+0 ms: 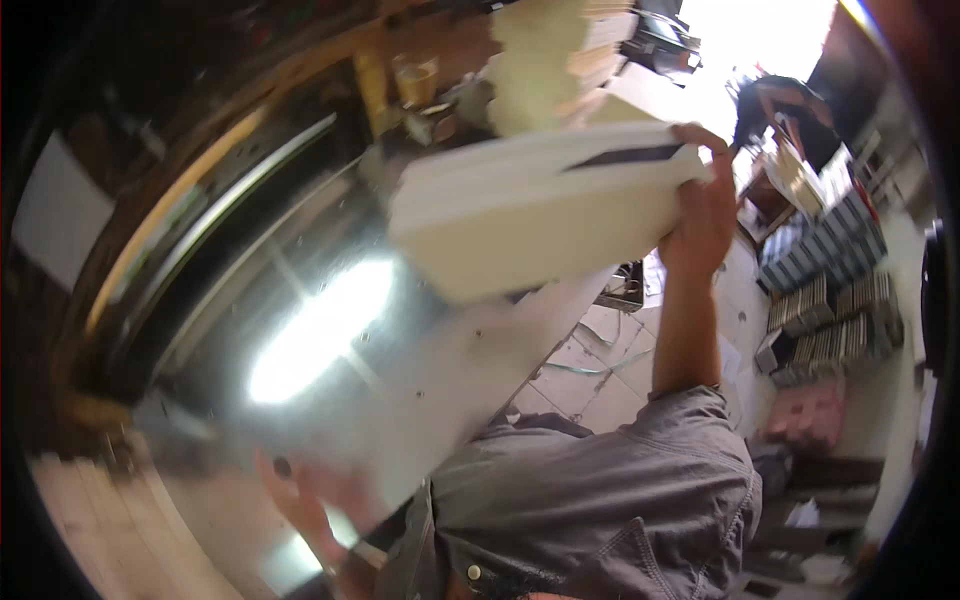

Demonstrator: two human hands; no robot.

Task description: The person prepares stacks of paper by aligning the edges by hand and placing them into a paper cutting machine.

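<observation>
Head-worn fisheye, tilted, close overhead

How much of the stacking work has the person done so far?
Done, it seems: a pile of pale sheets already stands at the far end of the shiny metal table. In hand: the right hand grips a thick cream bundle of sheets, lifted above the table. The left hand is blurred, low down. What is left cannot be told.

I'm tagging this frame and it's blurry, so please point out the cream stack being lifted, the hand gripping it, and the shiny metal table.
cream stack (pixel 520 215): head view, middle of its broad pale face.
right hand (pixel 703 215): head view, back of the hand at the stack's right end.
metal table (pixel 330 330): head view, bare glossy top by the glare.
</observation>
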